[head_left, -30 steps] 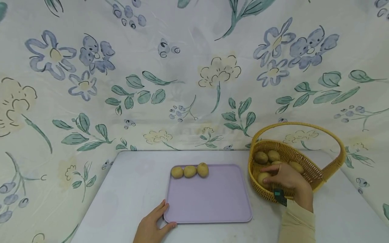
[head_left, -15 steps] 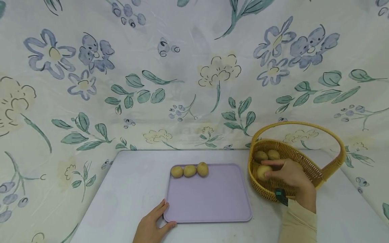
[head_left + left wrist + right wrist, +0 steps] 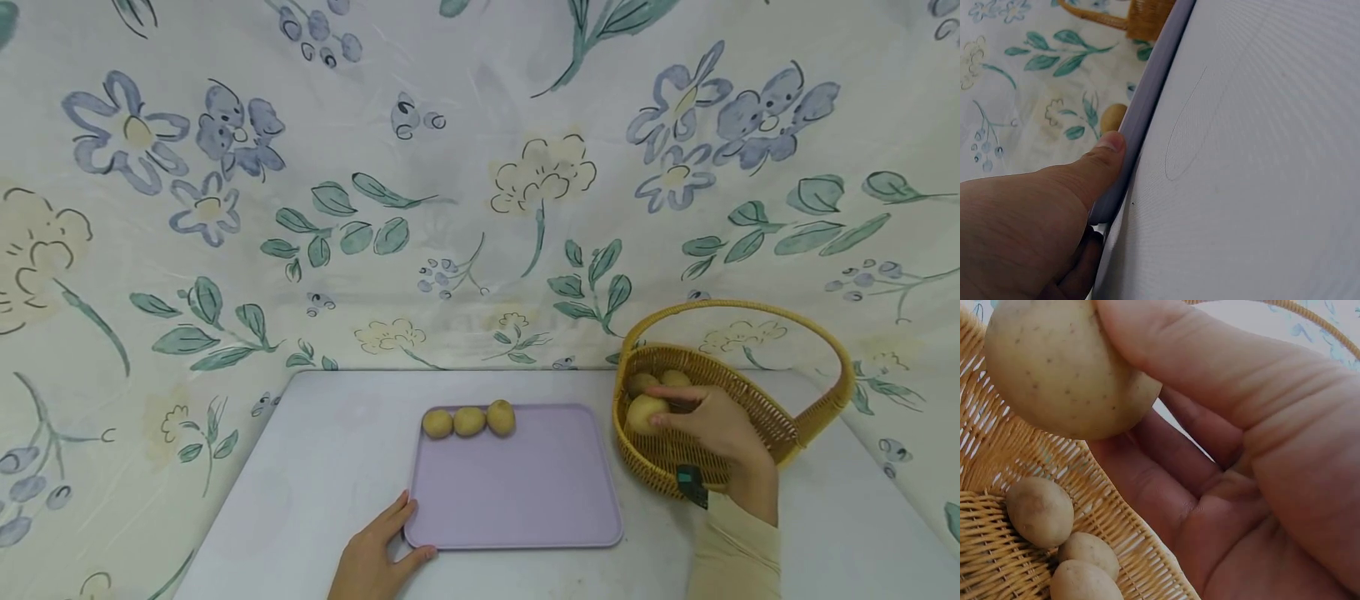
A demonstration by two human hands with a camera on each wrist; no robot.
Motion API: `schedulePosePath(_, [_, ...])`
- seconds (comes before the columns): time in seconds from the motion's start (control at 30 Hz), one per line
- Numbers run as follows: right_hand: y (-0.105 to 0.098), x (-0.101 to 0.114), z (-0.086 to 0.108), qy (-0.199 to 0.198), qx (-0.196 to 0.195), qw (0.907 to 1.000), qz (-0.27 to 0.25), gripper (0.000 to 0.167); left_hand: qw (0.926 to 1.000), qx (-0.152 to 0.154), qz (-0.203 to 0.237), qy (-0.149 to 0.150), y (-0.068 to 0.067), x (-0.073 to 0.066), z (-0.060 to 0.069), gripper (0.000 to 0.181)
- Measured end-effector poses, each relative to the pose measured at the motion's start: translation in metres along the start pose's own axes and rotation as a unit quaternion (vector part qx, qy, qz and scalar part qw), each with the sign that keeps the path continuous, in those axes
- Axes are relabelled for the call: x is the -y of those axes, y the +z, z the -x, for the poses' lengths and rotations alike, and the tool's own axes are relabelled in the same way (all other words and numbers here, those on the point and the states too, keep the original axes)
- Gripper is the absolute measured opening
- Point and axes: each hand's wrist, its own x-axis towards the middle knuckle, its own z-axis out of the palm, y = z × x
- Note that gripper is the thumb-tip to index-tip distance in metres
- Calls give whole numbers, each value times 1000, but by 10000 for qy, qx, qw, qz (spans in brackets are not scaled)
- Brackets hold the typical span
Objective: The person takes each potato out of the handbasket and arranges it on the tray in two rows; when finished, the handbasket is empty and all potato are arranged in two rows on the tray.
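My right hand (image 3: 716, 425) pinches a pale yellow potato (image 3: 647, 415) between thumb and fingers, over the left part of a wicker basket (image 3: 776, 421). In the right wrist view this potato (image 3: 1063, 372) is held above several others, among them a brownish potato (image 3: 1040, 511) on the basket's woven bottom. My left hand (image 3: 378, 550) holds the near left corner of a lilac tray (image 3: 517, 492). Its thumb (image 3: 1107, 147) presses the tray's rim in the left wrist view. Three potatoes (image 3: 469, 422) sit in a row along the tray's back left edge.
The basket's tall arched handle (image 3: 738, 307) rises over its right side. Tray and basket stand on a white table (image 3: 330, 450). Behind it hangs a flower-patterned cloth (image 3: 465, 208).
My right hand has lifted the potato a little from among the others, slightly back and to the left. The left hand and tray have stayed in place.
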Motion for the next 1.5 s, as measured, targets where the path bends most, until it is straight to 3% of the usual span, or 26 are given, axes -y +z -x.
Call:
schedulePosePath(0.23, [4,6,-3,-71,-165,9991,379,52,10000,46,-16,-14,1,1,0,75])
schedulePosePath(0.43, [10,13,-3,-554,-71,9981,-275,48,10000,29,-40,-13,2,1,0,76])
schedulePosePath(0.63, [18,16,-6,-778,-201,9963,-302,43,9999,-46,-78,58,3,2,0,75])
schedulePosePath(0.77, [24,18,-11,-1097,-252,9924,-493,42,9999,-76,-51,81,2,2,0,74])
schedulePosePath(1.0, [30,24,-17,-1531,-14,9834,-977,41,10000,-57,-50,37,1,0,0,75])
schedulePosePath(1.13, [34,29,-18,-1327,52,9867,-936,41,10000,-36,-56,23,1,0,0,75])
schedulePosePath(1.3, [38,40,-17,-664,74,9973,-306,43,10000,20,-93,10,2,1,-1,76])
schedulePosePath(1.4, [42,44,-19,-751,305,9940,-740,45,9999,8,-105,12,2,2,-1,76])
schedulePosePath(1.5, [47,45,-23,-1087,568,9831,-1357,47,10000,-16,-87,31,2,3,-1,76])
